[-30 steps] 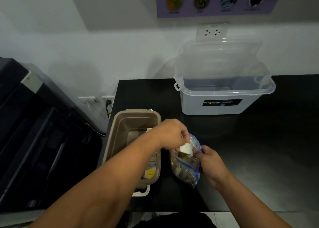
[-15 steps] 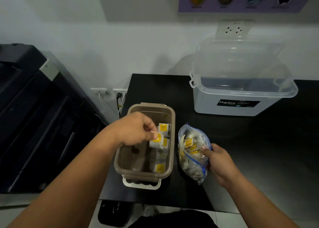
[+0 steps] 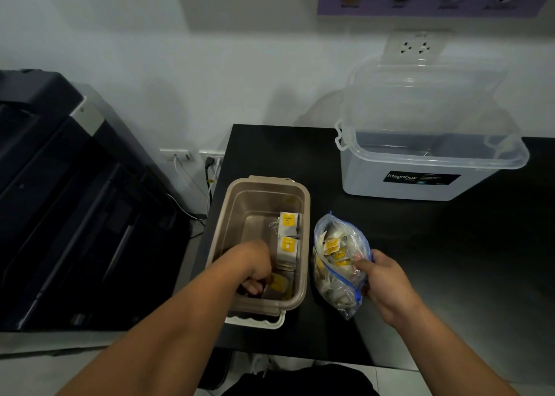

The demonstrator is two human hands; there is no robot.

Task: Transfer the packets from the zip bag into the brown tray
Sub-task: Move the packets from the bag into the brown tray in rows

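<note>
Packet (image 3: 279, 284) sits, seemingly pinched, in left grip (image 3: 255, 271) inside brown tray (image 3: 305, 230).

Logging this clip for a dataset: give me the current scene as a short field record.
left hand: low in the brown tray, fingers curled against a yellow-labelled packet; grip unclear
right hand: grips the zip bag
zip bag: on black table, right of tray, many packets inside
tray contents: stacked packets along right wall
behind: open clear box

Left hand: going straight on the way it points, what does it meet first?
The left hand likely meets the yellow-labelled packet at the near end of the brown tray; depth unclear.
</note>
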